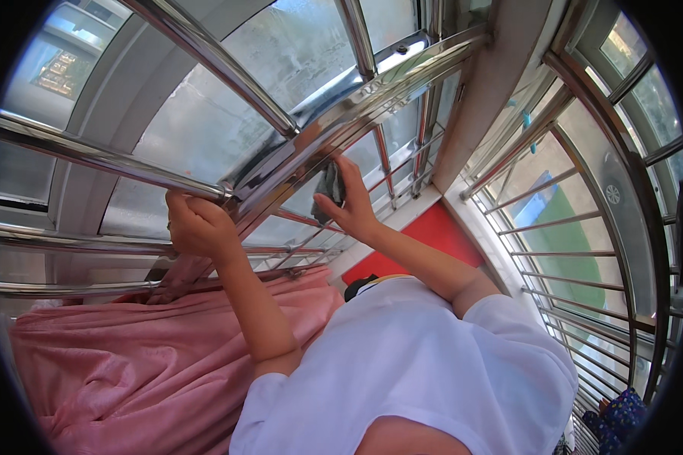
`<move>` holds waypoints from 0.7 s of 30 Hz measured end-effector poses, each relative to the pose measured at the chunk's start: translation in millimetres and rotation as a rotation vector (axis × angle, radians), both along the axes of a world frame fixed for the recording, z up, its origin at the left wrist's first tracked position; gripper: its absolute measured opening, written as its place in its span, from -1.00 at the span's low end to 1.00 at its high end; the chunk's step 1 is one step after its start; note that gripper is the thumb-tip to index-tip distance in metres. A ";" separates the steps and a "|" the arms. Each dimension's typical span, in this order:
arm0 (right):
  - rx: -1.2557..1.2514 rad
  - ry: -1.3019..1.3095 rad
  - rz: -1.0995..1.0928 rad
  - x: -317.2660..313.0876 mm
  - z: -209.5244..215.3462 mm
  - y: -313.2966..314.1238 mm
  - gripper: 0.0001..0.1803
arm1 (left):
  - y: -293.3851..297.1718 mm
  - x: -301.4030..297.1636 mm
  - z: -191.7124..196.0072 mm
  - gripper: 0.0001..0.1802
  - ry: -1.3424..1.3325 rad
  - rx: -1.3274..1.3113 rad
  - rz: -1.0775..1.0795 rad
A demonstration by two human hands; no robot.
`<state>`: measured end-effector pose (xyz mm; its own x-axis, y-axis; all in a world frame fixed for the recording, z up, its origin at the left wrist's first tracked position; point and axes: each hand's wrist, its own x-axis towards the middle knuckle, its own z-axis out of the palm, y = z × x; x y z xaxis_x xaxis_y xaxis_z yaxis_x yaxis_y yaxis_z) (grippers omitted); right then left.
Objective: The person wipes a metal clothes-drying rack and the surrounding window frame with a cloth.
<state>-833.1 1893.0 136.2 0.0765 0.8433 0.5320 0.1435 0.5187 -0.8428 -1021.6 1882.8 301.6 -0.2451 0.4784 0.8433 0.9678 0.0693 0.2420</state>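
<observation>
Far left, below the left hand: pink fabric [167, 364], bunched; worth keeping clear of the forearm. Left hand [199, 226]: fingers curled in, at the end of a metal bar [106, 155]. Can't tell if it actually wraps the bar, fingertips are hidden. I'd use it as a brace and keep the load light. Left forearm rises steeply from a bent elbow, wrist cocked inward.

Between and above the hands: broad polished rail [357, 110], running up to the right past the right hand.

Grey cloth [328, 191]: in the right hand, at the rail's lower side. Should work best pressed flat, in long passes along the rail, refolding as it dirties. Right hand [350, 203]: half closed, thumb and fingers pinching the cloth, palm facing left. Right forearm slants up-left, elbow bent, lower right of the hand.
</observation>
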 end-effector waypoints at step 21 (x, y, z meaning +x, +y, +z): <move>-0.158 -1.032 -0.073 97.3 -167.0 35.8 -0.23 | 0.5 6.0 -3.5 -0.64 0.080 0.060 -0.012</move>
